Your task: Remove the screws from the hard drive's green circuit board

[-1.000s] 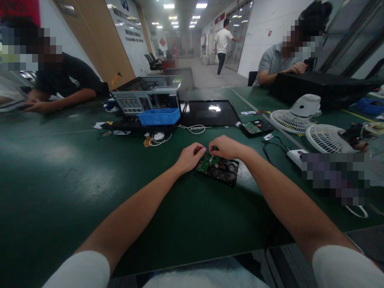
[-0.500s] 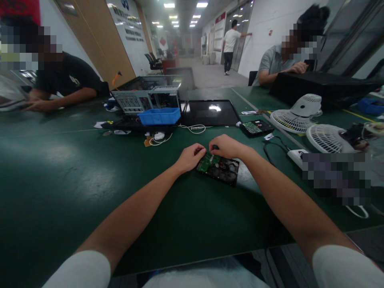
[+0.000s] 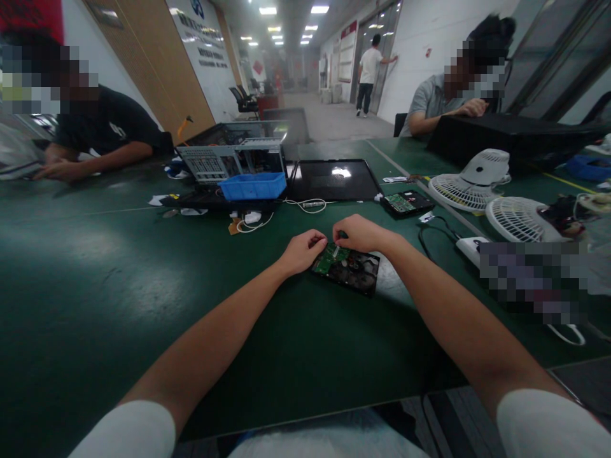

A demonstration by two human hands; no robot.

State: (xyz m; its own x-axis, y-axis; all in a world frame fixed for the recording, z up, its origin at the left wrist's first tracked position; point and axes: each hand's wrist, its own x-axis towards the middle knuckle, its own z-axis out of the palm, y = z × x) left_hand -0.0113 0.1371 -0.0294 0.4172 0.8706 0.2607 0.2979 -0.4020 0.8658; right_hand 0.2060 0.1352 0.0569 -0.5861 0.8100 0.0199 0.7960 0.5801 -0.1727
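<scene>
A flat black device [image 3: 354, 273] with its inside bare lies in front of me, slightly turned. Its left part carries a green circuit board [image 3: 329, 259]. At the far left corner of the device, my left hand [image 3: 305, 249] has its thumb and fingers closed on the edge. My right hand [image 3: 360, 233] is bent over the far edge with its fingers pinched together. Whatever sits between the right fingertips is hidden or too small to name. The two hands are close together but apart.
Beyond stand a blue bin [image 3: 252, 186], an opened metal computer case [image 3: 210, 165] and a black panel [image 3: 334, 180]. To the right are another circuit-board device [image 3: 407, 203], white fan parts [image 3: 461, 192] and a power strip [image 3: 472, 250]. Two people sit across the green table [image 3: 229, 375].
Both hands stay almost where they were, at the device's far edge. The view has shifted slightly, and the person in the background has moved a little.
</scene>
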